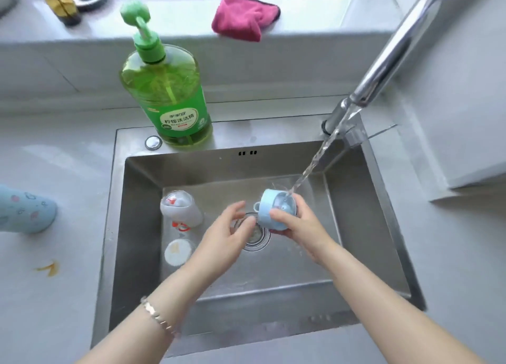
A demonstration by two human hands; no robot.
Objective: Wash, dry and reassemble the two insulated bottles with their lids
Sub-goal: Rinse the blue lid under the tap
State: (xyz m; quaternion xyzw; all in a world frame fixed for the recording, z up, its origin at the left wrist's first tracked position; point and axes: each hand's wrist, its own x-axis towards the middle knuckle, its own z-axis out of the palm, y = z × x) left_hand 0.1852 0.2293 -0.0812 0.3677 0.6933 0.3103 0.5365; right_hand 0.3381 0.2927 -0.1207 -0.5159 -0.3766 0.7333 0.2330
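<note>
- Left wrist has a bracelet on it, closest to the camera.
- Left hand is over the middle of the sink, fingers loose and a bit spread, holding nothing. Its fingertips are right next to the blue lid, but I can't tell if they actually touch it.
- Right hand has its fingers and thumb wrapped around the blue lid, open side tipped up. It's held above the drain.
- The water stream from the faucet runs straight into the lid's hollow.
- Left part of the sink: a white bottle with red markings. Can't tell whether it's standing or lying. Just in front of it sits a round white piece, looks like its lid.
- Blue bottle is on the counter left of the sink, well apart from its lid. There's a yellowish smear on the counter nearer the camera.
- Green dish soap bottle with a pump stands on the sink's back rim, mostly full.
- Pink cloth is bunched up on the ledge behind.
</note>
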